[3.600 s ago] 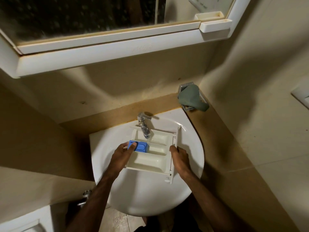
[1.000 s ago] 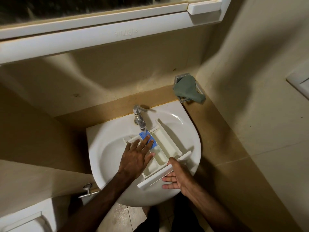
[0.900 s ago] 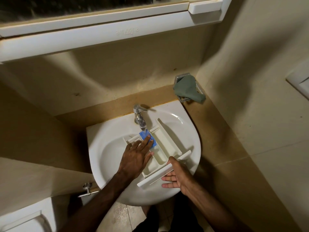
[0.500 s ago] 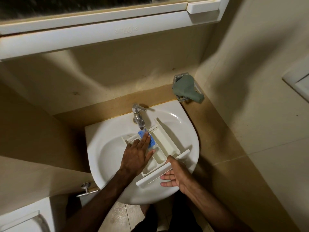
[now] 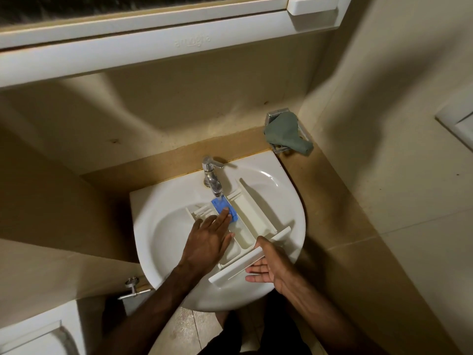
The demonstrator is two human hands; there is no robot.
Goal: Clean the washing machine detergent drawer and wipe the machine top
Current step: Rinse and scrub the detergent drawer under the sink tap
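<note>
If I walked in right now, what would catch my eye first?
The white detergent drawer lying slantwise in the sink, its blue insert right under the tap. The left hand lies flat on the drawer, fingertips on the blue part, and the right hand steadies its front panel. A green cloth hangs in the corner.

Left hand (image 5: 208, 240) lies flat, palm down, fingers straight and reaching far. Right hand (image 5: 271, 266), near right, is palm up with straight fingers and thumb raised. Both forearms are bare.
</note>
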